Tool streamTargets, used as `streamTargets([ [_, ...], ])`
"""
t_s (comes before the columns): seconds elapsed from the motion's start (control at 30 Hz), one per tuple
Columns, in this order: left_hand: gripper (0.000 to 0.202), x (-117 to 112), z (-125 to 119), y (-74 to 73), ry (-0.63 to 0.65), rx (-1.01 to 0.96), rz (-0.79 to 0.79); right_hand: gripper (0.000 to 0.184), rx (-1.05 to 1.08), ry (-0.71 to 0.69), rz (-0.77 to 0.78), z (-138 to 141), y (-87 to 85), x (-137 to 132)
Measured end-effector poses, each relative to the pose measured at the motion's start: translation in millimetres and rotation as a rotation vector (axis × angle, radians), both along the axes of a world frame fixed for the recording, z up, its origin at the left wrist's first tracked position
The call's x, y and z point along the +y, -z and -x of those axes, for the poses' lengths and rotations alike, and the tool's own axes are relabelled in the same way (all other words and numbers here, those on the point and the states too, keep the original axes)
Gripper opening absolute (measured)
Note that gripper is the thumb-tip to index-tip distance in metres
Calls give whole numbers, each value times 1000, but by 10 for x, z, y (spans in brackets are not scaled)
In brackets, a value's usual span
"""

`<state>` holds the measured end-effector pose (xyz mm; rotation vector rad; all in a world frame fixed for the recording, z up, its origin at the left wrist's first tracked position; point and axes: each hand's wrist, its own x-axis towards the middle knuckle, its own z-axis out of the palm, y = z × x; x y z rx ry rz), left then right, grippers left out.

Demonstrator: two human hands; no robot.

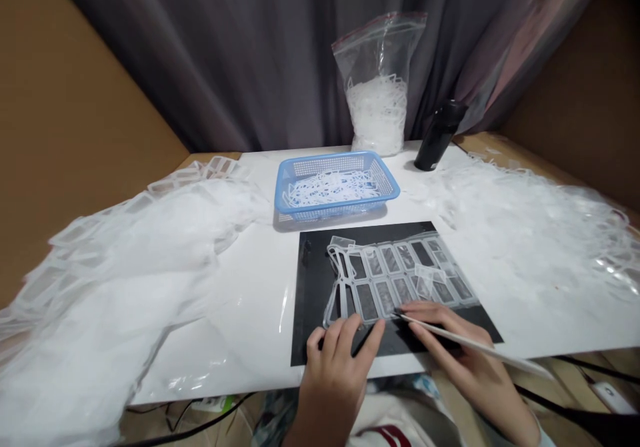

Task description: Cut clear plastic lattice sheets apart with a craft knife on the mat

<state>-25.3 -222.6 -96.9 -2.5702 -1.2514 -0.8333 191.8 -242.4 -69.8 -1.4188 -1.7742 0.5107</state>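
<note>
A lattice of clear plastic rectangular frames (385, 277) lies flat on a black mat (313, 280), with a few loose clear pieces on top of it. My left hand (335, 364) presses its fingertips on the lattice's near edge, holding nothing. My right hand (453, 340) grips a slim white pointed tool (475, 344) like a pen. Its dark tip rests at the lattice's near edge, close to my left fingers. The tip's exact contact point is too small to make out.
A blue perforated basket (300, 210) holds clear plastic scraps. Behind it stand a zip bag of clear pieces (376, 110) and a black bottle (440, 135). Large heaps of clear plastic lattice (115, 280) (525, 234) spread left and right over the white board (240, 340).
</note>
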Motion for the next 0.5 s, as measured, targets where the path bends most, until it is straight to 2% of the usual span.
streamTargets([
  [0.2, 58, 5, -40, -26, -3, 76, 33, 15, -1, -57, 13, 2, -16, 14],
  [0.5, 60, 11, -38, -35, -10, 64, 27, 18, -88, -113, -61, -28, 54, 69],
])
